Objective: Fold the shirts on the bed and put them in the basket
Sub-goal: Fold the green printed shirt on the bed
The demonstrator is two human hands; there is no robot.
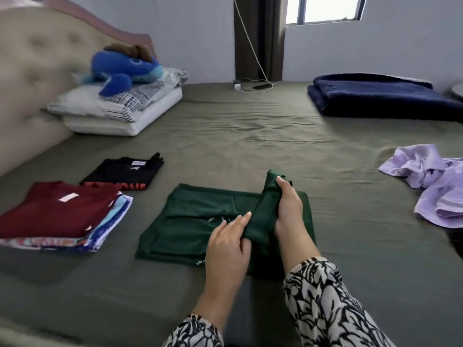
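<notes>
A dark green shirt (190,221) lies partly folded on the olive bed sheet (250,136) in front of me. My right hand (288,206) grips its right-hand fold and lifts that edge off the bed. My left hand (229,242) pinches the lower end of the same fold. To the left sits a stack of folded shirts with a maroon one (57,211) on top. Behind it lies a folded black shirt (125,172). A crumpled lilac shirt (431,181) lies at the right. No basket is in view.
Pillows (112,113) with a blue plush toy (122,68) rest against the padded headboard (32,58) at the back left. A folded navy blanket (380,96) lies at the back right. A charger and cable (248,85) sit at the bed's far edge below the window.
</notes>
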